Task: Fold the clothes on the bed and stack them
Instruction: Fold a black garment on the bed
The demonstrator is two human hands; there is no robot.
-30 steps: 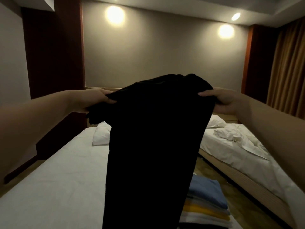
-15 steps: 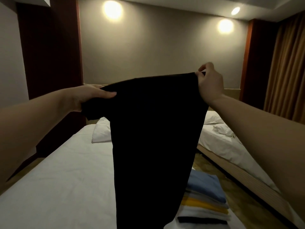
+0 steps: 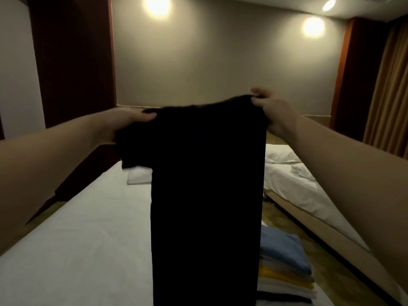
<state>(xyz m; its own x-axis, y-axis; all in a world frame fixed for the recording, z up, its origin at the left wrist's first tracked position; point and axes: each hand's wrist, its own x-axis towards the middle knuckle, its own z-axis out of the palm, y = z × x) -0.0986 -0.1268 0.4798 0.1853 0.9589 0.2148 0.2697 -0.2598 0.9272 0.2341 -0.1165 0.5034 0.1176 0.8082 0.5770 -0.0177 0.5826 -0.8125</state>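
Faces along a white bed (image 3: pixel 77 239), with bare sheet across most of it. Holds a black garment (image 3: pixel 207 195) up in the air over that bed, spread between both hands and hanging straight down, a short sleeve drooping at the left. Hides part of the stack of folded clothes (image 3: pixel 284 268) lying at the bed's near right edge, blue piece on top, yellow and white beneath. Grips the garment's upper left corner with the left hand (image 3: pixel 130 120), thumb laid over the cloth. Pinches the upper right corner with the right hand (image 3: pixel 269 111), fingers curled, slightly blurred. Likely risks from here:

- Dragging the hanging hem across the stack and pushing it askew or off the edge.
- Losing the thin right-hand pinch and dropping that corner.
- Laying the cloth down twisted and creasing the fold.
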